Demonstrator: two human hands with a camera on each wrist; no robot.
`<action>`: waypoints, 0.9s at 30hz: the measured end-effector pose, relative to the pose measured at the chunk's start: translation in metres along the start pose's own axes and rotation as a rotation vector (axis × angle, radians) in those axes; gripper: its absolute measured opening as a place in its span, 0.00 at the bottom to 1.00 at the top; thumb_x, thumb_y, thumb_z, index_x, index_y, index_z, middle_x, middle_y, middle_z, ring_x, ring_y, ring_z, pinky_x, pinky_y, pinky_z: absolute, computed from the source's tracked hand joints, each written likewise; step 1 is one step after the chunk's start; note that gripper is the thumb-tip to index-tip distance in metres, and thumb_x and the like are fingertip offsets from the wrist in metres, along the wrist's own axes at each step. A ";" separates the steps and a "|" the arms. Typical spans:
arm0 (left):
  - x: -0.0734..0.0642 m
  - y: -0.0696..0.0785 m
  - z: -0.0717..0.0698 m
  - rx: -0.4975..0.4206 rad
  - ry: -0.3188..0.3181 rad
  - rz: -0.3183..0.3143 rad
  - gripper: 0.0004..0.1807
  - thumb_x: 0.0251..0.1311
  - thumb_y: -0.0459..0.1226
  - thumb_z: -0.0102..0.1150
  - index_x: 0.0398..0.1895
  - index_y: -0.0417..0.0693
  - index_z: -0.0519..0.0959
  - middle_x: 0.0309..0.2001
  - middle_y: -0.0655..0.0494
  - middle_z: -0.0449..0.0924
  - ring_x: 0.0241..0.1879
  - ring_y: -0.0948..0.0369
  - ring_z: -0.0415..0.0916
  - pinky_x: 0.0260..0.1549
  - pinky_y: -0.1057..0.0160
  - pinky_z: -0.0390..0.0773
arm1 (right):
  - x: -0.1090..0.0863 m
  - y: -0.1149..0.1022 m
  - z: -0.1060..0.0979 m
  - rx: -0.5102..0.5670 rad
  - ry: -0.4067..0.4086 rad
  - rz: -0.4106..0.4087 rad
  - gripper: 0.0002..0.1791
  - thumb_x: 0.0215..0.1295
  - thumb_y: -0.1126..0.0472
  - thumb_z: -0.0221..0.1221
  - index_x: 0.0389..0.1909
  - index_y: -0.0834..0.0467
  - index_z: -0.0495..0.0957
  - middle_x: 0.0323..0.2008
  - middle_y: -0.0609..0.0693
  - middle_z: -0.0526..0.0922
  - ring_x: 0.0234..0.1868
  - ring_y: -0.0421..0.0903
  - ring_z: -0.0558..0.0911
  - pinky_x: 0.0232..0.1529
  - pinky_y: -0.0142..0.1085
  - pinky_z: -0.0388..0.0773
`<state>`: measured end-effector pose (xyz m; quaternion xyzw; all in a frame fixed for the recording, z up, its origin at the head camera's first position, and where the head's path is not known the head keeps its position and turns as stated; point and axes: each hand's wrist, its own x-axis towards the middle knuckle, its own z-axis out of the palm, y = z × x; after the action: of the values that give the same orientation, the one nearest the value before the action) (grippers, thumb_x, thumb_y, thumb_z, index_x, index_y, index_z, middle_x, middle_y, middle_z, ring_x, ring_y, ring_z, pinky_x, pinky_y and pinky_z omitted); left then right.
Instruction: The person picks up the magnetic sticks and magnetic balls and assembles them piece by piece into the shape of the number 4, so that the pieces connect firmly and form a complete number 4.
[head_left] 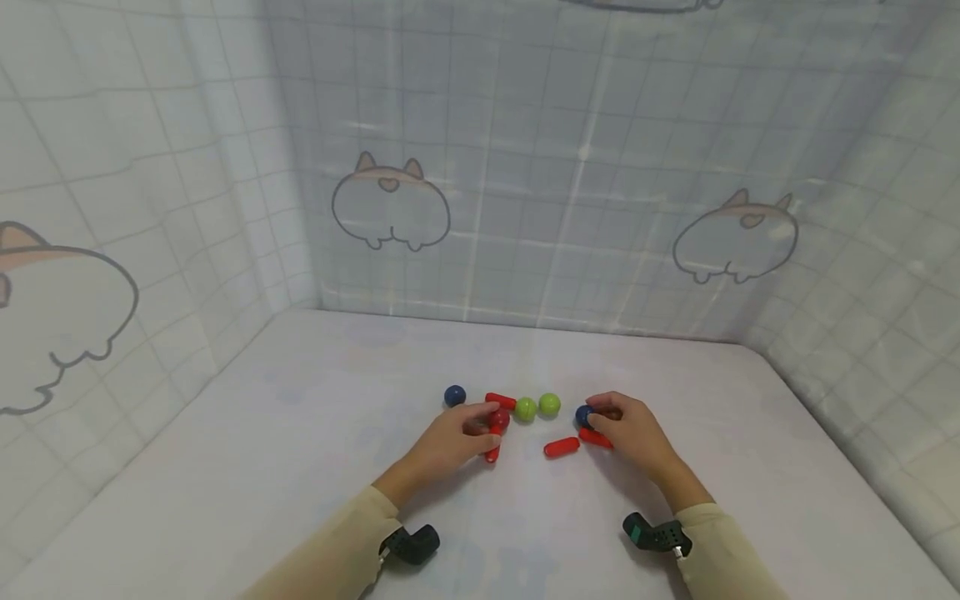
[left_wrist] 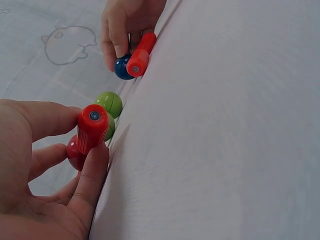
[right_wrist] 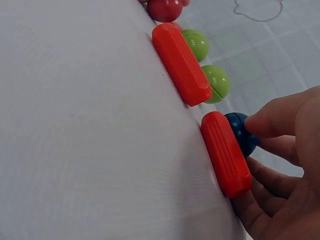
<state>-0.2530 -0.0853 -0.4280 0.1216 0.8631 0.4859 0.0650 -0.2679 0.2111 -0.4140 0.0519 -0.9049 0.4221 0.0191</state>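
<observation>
My left hand (head_left: 446, 439) pinches a short red rod (left_wrist: 92, 127) between thumb and finger, and a metal disc shows in the rod's end. Against the rod's far end sits a red ball (head_left: 500, 418), touched by another finger. Over to the right, my right hand (head_left: 633, 433) pinches a dark blue ball (right_wrist: 241, 132) with thumb and fingertips. Close in front of that ball lies another red rod (right_wrist: 226, 155); whether they touch I cannot tell. Part of the blue ball is hidden by my right fingers.
Between the hands are two green balls (head_left: 526, 409) (head_left: 550, 404) and a loose red rod (head_left: 562, 447). A further red rod (head_left: 501, 401) lies behind the red ball. Another blue ball (head_left: 454, 396) rests beyond my left hand. Patterned curtain walls (head_left: 525, 250) surround the white table (head_left: 337, 400).
</observation>
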 end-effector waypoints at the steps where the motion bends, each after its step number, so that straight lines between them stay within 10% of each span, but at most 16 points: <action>1: 0.000 0.000 0.000 -0.002 -0.001 -0.001 0.30 0.62 0.43 0.67 0.69 0.55 0.74 0.54 0.57 0.78 0.53 0.55 0.76 0.46 0.57 0.81 | 0.000 0.001 0.001 -0.009 0.002 -0.003 0.17 0.70 0.61 0.60 0.57 0.60 0.78 0.52 0.56 0.82 0.53 0.54 0.79 0.55 0.48 0.78; 27: -0.006 -0.007 -0.004 0.006 0.061 -0.026 0.29 0.62 0.42 0.68 0.68 0.57 0.74 0.53 0.58 0.78 0.50 0.57 0.76 0.43 0.59 0.82 | 0.004 -0.002 0.021 0.016 0.063 0.009 0.23 0.68 0.56 0.63 0.62 0.59 0.76 0.55 0.57 0.81 0.56 0.55 0.79 0.54 0.47 0.79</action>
<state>-0.2492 -0.0937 -0.4318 0.0959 0.8677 0.4858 0.0446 -0.2712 0.1931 -0.4254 0.0346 -0.9007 0.4308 0.0451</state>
